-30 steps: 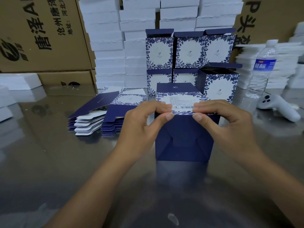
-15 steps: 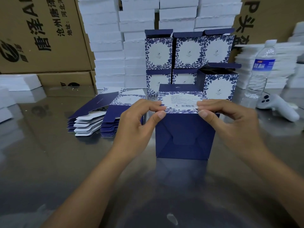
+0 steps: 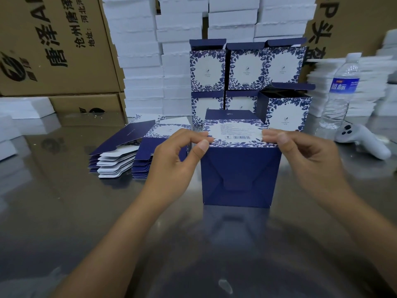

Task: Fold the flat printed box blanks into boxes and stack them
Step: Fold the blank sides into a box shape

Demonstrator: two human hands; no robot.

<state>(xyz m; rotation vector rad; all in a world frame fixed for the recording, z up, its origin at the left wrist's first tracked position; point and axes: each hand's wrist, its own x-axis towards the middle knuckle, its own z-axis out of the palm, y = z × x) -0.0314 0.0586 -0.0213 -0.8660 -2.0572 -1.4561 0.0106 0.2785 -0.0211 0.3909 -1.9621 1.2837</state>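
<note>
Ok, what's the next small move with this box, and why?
Probably tip the box upright and carry it to the folded boxes behind. Its bottom flaps look tucked shut, and the left hand and right hand pinch its upper corners, ready to lift.

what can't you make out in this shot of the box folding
Head view:
Print on the white label panel of the held navy floral cardboard box: too small to read.
That box's far end and inside: hidden by its own walls.
Lower row of the stacked folded floral boxes: partly hidden behind the held box.
Brown cardboard carton: lettering cut off by the left and top edges.
</note>
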